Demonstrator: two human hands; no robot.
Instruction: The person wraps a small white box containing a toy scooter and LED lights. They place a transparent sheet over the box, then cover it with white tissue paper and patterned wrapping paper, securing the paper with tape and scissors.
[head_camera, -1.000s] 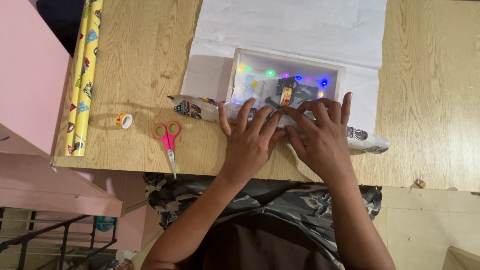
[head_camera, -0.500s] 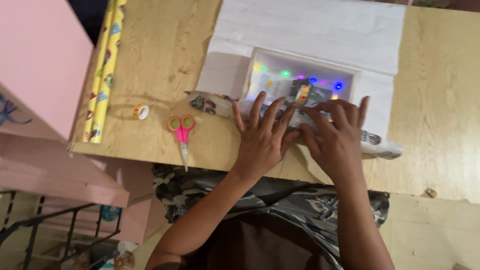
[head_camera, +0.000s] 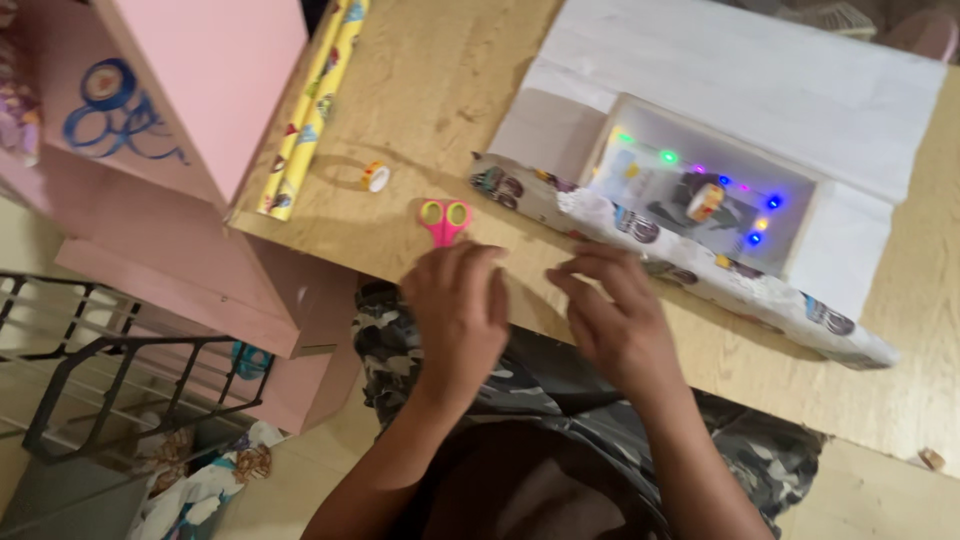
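Pink-handled scissors (head_camera: 445, 220) lay on the wooden tabletop (head_camera: 440, 90) close to its near edge, their blades hidden under the left hand (head_camera: 458, 315), which hovered over them with fingers loosely curled and nothing visibly in its grasp; whether it touched the scissors could not be told. The right hand (head_camera: 615, 320) hung just beside it, fingers half open and empty, near the folded lower edge of the patterned wrapping paper (head_camera: 690, 270). That paper was spread white side up beneath a shallow clear-fronted box with small coloured lights (head_camera: 700, 195), apparently so its flaps could be drawn up around the box. A small roll of tape (head_camera: 375, 177) sat just left of the scissors, within easy reach, and a long yellow printed roll of wrapping paper (head_camera: 310, 110) rested along the table's left side, against a pink cabinet (head_camera: 200, 80), out of the working area.
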